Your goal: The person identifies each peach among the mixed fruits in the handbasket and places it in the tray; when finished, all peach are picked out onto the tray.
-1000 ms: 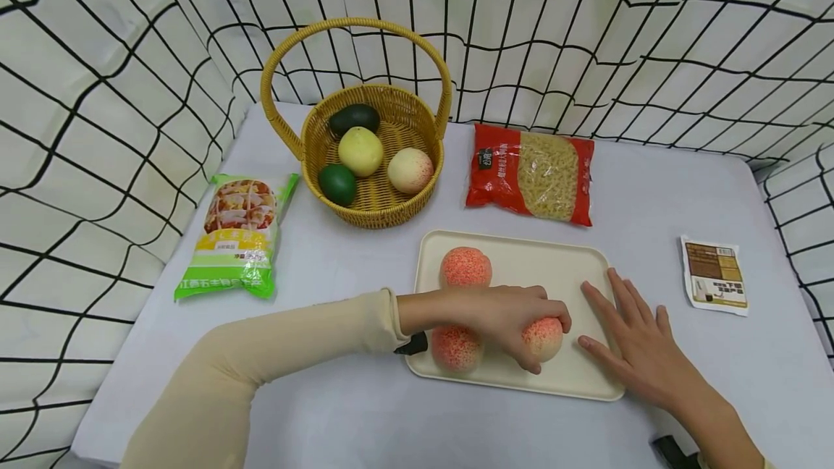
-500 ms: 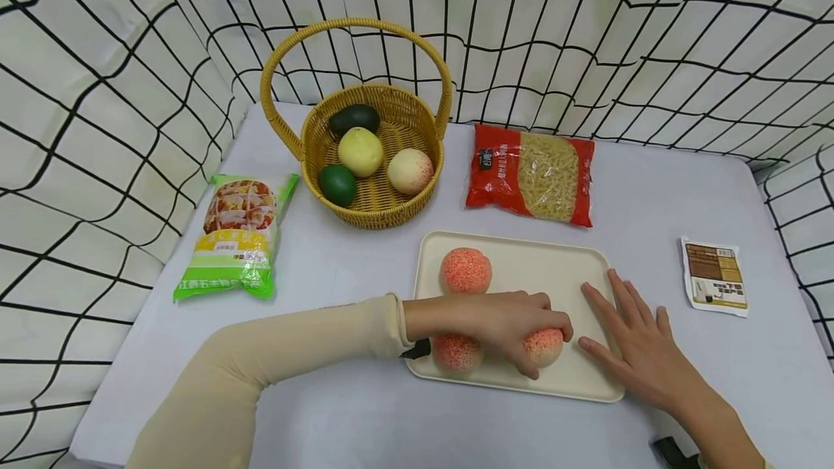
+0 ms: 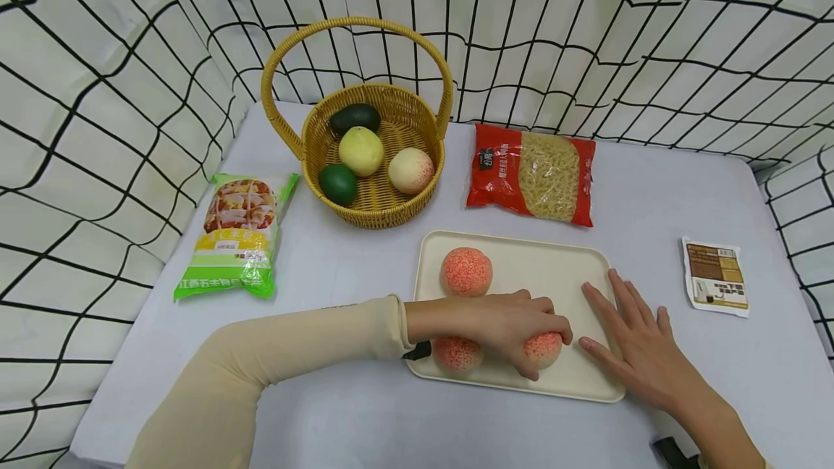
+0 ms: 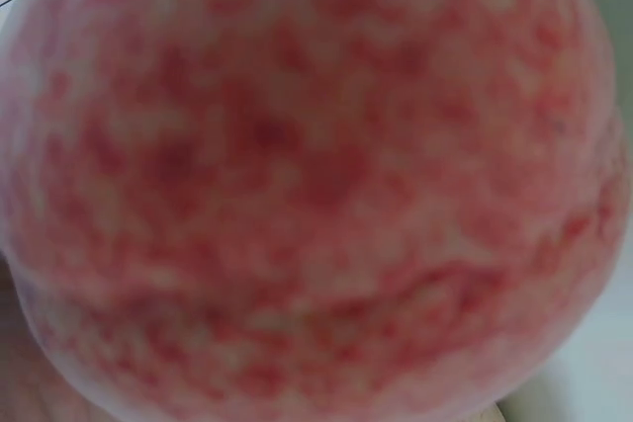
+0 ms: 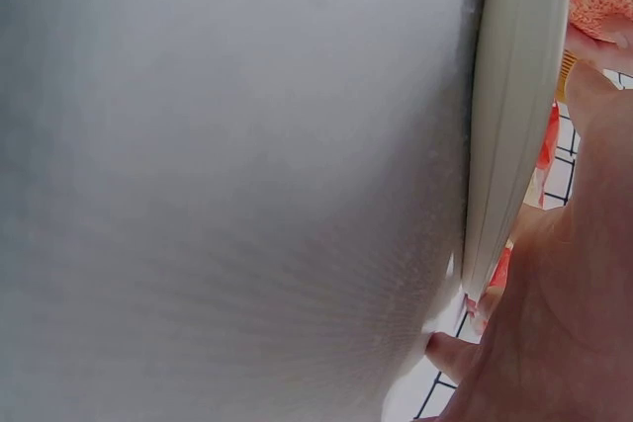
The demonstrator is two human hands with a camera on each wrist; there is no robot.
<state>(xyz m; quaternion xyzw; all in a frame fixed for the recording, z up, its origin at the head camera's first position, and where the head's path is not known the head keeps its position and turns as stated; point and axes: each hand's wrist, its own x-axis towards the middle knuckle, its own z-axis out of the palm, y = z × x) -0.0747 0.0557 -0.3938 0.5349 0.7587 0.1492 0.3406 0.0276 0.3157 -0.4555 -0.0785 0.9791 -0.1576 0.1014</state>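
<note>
My left hand [image 3: 508,326] reaches across a cream tray [image 3: 573,273] and grips a pink-and-cream peach [image 3: 544,350] from above, thumb on the near side. Two more peaches are on the tray: an upper peach [image 3: 467,271] behind my wrist and a lower peach [image 3: 457,355] partly hidden under it. A blurred, creased peach [image 4: 316,165] fills the left wrist view; which one it is, I cannot tell. At the tray's right end my right hand [image 3: 641,353] lies with fingers spread, the fingertips over the rim. The right wrist view has the tray's side [image 5: 514,116] beside that hand.
Behind the tray stands a wicker basket [image 3: 374,218] with several fruits in it. A red pasta bag [image 3: 531,174] lies to its right, a green food bag [image 3: 236,237] to its left. One small packet [image 3: 715,276] is at the right. Black wire mesh [image 3: 554,42] encloses the table.
My left hand has shifted slightly toward the near side since one second ago, still gripping the peach, which moved a little with it. The right hand has stayed in place.
</note>
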